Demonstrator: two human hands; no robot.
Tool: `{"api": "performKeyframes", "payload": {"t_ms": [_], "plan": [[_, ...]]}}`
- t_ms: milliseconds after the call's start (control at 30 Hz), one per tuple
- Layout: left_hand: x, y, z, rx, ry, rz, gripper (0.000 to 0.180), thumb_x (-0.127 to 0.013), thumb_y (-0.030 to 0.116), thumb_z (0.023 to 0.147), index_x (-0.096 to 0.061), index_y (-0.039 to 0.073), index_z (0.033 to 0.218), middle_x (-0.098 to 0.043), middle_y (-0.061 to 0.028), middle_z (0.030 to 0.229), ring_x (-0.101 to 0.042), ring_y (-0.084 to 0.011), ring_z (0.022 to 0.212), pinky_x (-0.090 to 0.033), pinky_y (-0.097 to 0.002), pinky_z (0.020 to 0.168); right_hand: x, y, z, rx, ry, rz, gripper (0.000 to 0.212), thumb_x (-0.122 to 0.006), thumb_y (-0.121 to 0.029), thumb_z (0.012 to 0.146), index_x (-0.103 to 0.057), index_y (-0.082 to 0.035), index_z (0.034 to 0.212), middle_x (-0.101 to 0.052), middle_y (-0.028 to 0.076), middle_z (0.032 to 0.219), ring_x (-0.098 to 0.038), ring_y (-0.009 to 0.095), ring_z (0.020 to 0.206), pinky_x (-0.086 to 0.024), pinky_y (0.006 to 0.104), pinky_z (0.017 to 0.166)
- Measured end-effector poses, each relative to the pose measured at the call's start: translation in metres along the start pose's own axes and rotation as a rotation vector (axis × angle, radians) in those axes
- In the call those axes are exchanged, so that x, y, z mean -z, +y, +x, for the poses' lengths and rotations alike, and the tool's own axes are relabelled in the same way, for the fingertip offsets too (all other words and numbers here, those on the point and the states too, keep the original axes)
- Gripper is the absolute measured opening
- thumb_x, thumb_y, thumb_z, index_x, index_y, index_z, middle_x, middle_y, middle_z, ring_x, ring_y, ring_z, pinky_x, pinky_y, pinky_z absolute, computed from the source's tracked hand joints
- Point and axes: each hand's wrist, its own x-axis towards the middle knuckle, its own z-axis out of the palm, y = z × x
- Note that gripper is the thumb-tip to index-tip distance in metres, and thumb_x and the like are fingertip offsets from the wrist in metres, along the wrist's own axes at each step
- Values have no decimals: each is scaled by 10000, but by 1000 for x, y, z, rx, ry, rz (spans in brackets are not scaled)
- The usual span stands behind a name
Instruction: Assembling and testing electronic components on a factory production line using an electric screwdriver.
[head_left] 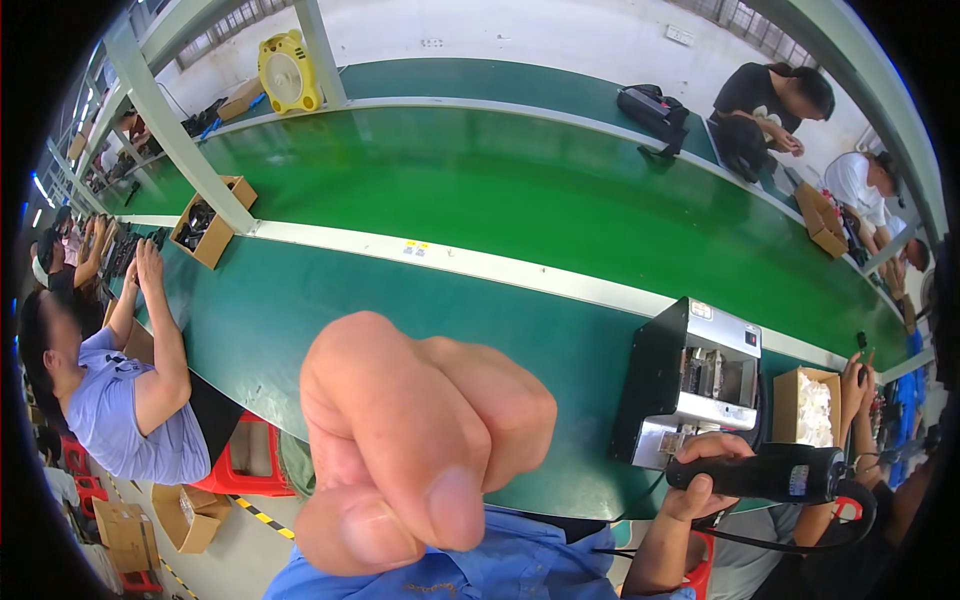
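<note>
- The left hand (415, 445) is looming close under the camera, its fingers (440, 500) curling tight into a fist with the thumb pressing across the knuckles; nothing is showing inside it, so it is holding nothing that can be seen.
- The right hand (705, 475) is sitting lower right, its fingers (712, 446) wrapping firmly round the near end of a black, stubby, cylinder-shaped plastic power tool (765, 472).
- That tool's long axis is lying nearly level, running from the right hand out toward the person's right, with a black cable (800, 540) looping below it.
- The tool is lying well to the right of the left fist, so the right hand is the nearer one by far, already touching it.
- Just beyond the right hand, a boxy black-and-silver metal machine (690, 385) is standing on the dark green desk (270, 320).
- Beside the machine, to its right, a small open brown cardboard box with white pieces (808, 405) is resting.
- Farther out, a bright green conveyor belt (520, 190) is stretching across, with other people working at its edges.
</note>
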Motion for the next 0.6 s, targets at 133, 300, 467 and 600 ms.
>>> {"api": "performKeyframes", "payload": {"t_ms": [133,300,467,600], "plan": [[-1,4,0,-1,-18,26,201,-628,162,763,-509,24,848,-483,-8,493,-312,-108,404,-201,-279,389,-2,0,0,-1,-7,12,550,-623,-359,812,-408,28,1138,-532,111,635,-507,164,563,-423,250,549],[9,5,3,43,-129,54,183,-626,145,819,-542,4,901,-581,-63,634,-440,-147,443,-302,-285,386,-1,-1,1,5,-5,0,549,-622,-358,812,-409,31,1136,-530,110,634,-505,163,562,-422,251,547],[6,-16,20,73,-567,-48,308,-645,221,874,-653,-79,805,-508,-59,501,-346,-138,364,-240,-282,358,-3,-1,1,2,0,-5,551,-617,-368,812,-413,29,1133,-527,108,631,-504,164,562,-422,255,549],[-6,-13,30,219,-716,-96,504,-758,274,772,-620,-154,999,-642,-159,702,-444,-129,383,-286,-240,333,-3,-3,1,-10,-1,-20,547,-615,-380,812,-423,21,1131,-526,104,630,-504,163,562,-416,256,554]]}}
